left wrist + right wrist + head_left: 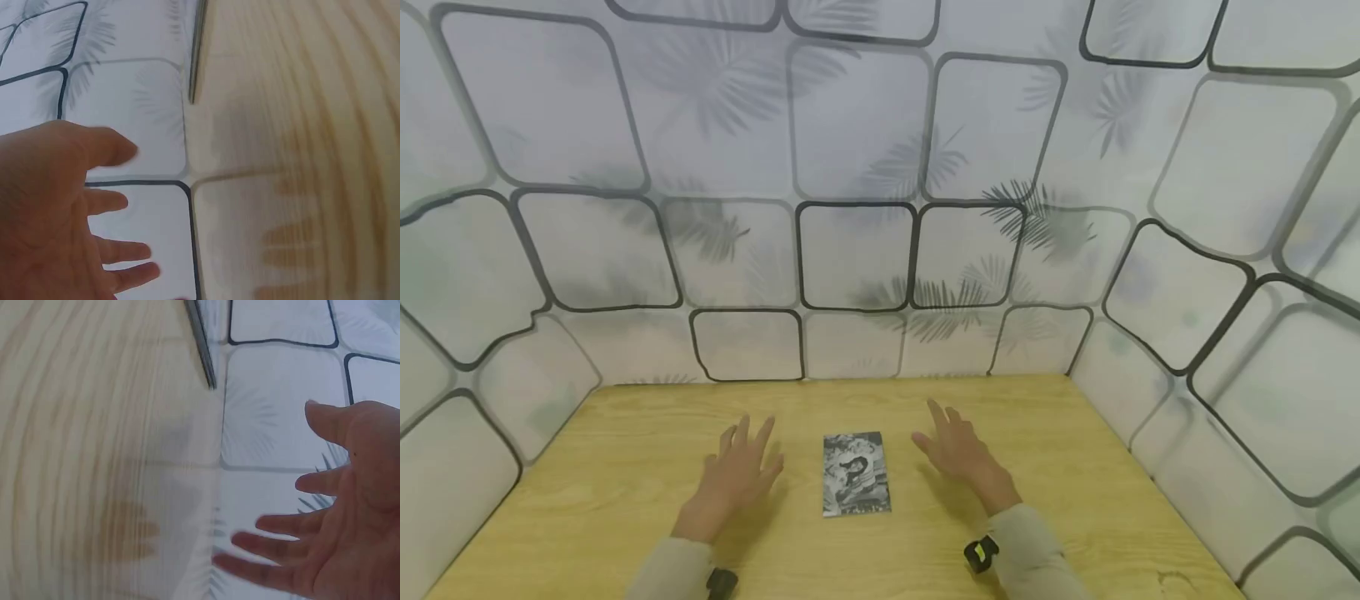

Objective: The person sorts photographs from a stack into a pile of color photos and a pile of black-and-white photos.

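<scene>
A small black-and-white picture card (856,473) lies flat on the wooden table (1045,467), between my two hands. My left hand (741,467) hovers just left of the card with its fingers spread and holds nothing. My right hand (955,446) hovers just right of the card, fingers also spread, holding nothing. In the left wrist view my left hand (69,219) shows an open palm above the table, and its shadow falls on the wood. My right hand (337,512) looks the same in the right wrist view. Both wrist views are blurred.
Walls covered in white sheet with dark rounded squares and leaf prints (857,250) close the table at the back and both sides. A dark wrist strap (981,554) sits on my right sleeve, another strap (721,582) on the left.
</scene>
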{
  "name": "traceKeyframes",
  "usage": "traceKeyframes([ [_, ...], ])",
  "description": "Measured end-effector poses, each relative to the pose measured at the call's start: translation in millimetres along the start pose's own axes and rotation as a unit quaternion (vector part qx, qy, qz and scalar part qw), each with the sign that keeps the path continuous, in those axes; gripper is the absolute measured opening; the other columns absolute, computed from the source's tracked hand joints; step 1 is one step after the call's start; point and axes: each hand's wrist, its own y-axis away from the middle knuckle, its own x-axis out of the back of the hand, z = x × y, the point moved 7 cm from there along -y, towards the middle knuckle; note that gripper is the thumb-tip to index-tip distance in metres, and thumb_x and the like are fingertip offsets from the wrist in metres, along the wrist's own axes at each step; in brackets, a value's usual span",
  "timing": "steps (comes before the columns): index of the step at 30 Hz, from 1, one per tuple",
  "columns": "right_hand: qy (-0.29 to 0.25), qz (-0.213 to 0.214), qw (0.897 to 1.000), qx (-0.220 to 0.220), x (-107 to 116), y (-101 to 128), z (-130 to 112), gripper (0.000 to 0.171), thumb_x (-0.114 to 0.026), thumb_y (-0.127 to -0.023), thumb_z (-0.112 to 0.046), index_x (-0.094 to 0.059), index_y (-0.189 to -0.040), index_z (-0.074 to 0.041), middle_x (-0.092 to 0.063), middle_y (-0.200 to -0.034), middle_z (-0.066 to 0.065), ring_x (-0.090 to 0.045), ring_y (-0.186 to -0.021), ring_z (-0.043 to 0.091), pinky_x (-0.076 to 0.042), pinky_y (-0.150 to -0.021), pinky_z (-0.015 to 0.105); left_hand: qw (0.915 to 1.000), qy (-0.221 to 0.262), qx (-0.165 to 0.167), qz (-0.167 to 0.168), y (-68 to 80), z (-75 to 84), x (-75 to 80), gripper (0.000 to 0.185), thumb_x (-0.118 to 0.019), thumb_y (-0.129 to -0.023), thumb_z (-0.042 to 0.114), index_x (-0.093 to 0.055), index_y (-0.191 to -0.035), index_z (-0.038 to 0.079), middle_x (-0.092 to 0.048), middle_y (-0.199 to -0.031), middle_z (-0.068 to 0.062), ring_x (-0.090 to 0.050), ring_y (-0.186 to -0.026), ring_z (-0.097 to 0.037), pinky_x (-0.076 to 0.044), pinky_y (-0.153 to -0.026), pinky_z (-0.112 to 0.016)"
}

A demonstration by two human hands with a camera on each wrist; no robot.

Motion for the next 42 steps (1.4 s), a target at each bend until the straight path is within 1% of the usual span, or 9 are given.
traceKeyframes([
  [3,-0.059,0.003,0.998,0.011,-2.8,-3.8,-6.9,0.068,-0.062,-0.102,-0.036,-0.040,-0.154,0.002,-0.050,-0.150,0.032,-0.051,-0.135,0.052,-0.047,-0.108,0.066,0.9988,0.047,-0.015,0.008,-2.8,2.9,1.2,0.066,-0.061,-0.097,0.017,-0.037,-0.156,-0.001,-0.044,-0.144,-0.039,-0.051,-0.123,-0.056,-0.058,-0.083,-0.064],
  [6,-0.098,0.005,0.995,0.012,-8.2,-6.2,-13.4,0.061,-0.071,-0.097,-0.032,-0.053,-0.144,0.004,-0.065,-0.132,0.028,-0.065,-0.116,0.043,-0.058,-0.094,0.058,0.9930,0.117,-0.013,-0.004,-7.8,5.6,-2.3,0.064,-0.063,-0.090,0.005,-0.043,-0.150,-0.007,-0.053,-0.131,-0.035,-0.060,-0.109,-0.043,-0.059,-0.083,-0.053],
  [9,-0.132,-0.002,0.991,-0.001,-18.0,-9.1,-18.1,0.053,-0.075,-0.094,-0.026,-0.060,-0.136,0.004,-0.071,-0.115,0.023,-0.073,-0.093,0.032,-0.063,-0.078,0.047,0.9869,0.160,-0.012,-0.014,-13.2,11.7,-7.9,0.054,-0.062,-0.087,-0.003,-0.052,-0.140,-0.010,-0.060,-0.123,-0.033,-0.065,-0.105,-0.041,-0.060,-0.087,-0.052],
  [14,-0.175,-0.017,0.984,-0.031,-32.3,-13.5,-26.2,0.044,-0.078,-0.092,-0.018,-0.065,-0.126,0.006,-0.071,-0.104,0.020,-0.072,-0.069,0.021,-0.063,-0.063,0.035,0.9808,0.194,0.001,-0.023,-16.4,23.2,-15.6,0.039,-0.064,-0.086,-0.006,-0.063,-0.125,-0.009,-0.068,-0.112,-0.029,-0.068,-0.103,-0.042,-0.062,-0.083,-0.050],
  [23,-0.166,-0.013,0.984,-0.065,-41.4,-13.8,-35.1,0.035,-0.082,-0.087,-0.015,-0.069,-0.112,0.007,-0.073,-0.094,0.018,-0.070,-0.063,0.018,-0.063,-0.062,0.034,0.9714,0.236,0.014,-0.016,-19.1,38.3,-27.2,0.034,-0.070,-0.086,-0.006,-0.065,-0.119,-0.010,-0.067,-0.108,-0.026,-0.069,-0.090,-0.030,-0.064,-0.071,-0.038],
  [26,-0.166,-0.019,0.983,-0.071,-47.4,-13.1,-35.3,0.034,-0.082,-0.087,-0.015,-0.068,-0.109,0.007,-0.072,-0.092,0.017,-0.069,-0.062,0.017,-0.062,-0.060,0.033,0.9629,0.268,0.024,-0.026,-18.1,41.4,-33.5,0.036,-0.069,-0.086,-0.007,-0.063,-0.121,-0.012,-0.065,-0.107,-0.026,-0.067,-0.077,-0.023,-0.062,-0.062,-0.032],
  [30,-0.148,-0.014,0.986,-0.070,-52.4,-9.5,-36.5,0.036,-0.082,-0.087,-0.016,-0.067,-0.108,0.008,-0.071,-0.089,0.015,-0.066,-0.060,0.016,-0.059,-0.060,0.032,0.9571,0.284,0.038,-0.043,-17.4,43.4,-40.9,0.038,-0.069,-0.088,-0.004,-0.060,-0.124,-0.012,-0.064,-0.106,-0.025,-0.065,-0.065,-0.018,-0.060,-0.056,-0.028],
  [38,-0.145,-0.017,0.986,-0.077,-55.8,-4.9,-37.9,0.044,-0.087,-0.082,-0.019,-0.067,-0.110,0.007,-0.071,-0.094,0.019,-0.066,-0.057,0.016,-0.059,-0.058,0.033,0.9586,0.275,0.051,-0.052,-16.5,41.4,-41.5,0.041,-0.071,-0.089,-0.001,-0.059,-0.126,-0.011,-0.064,-0.110,-0.026,-0.066,-0.069,-0.018,-0.062,-0.059,-0.028],
  [42,-0.135,-0.026,0.987,-0.081,-57.2,-2.6,-37.3,0.046,-0.089,-0.081,-0.021,-0.066,-0.111,0.006,-0.070,-0.098,0.021,-0.066,-0.057,0.016,-0.060,-0.061,0.034,0.9593,0.274,0.042,-0.054,-17.4,42.6,-42.8,0.041,-0.071,-0.088,-0.002,-0.059,-0.126,-0.011,-0.064,-0.106,-0.024,-0.066,-0.068,-0.018,-0.061,-0.058,-0.027],
])
